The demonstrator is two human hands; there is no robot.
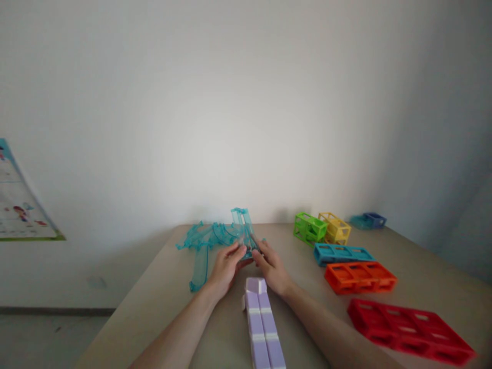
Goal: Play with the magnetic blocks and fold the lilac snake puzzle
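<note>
One translucent blue piece (238,221) stood tilted up, far side of the counter (154,318), the fingers of the left hand (225,266) and right hand (272,266) clamped on its near end. At its nine o'clock lay a pile of similar pieces (200,264), too overlapped to count; at six, one purple block strip (261,320). Toward three sat one green frame (310,225), one yellow frame (338,225), one light-blue frame (342,254) and one navy frame (375,220); toward four, one orange frame (360,279) and one red frame (411,330).
</note>
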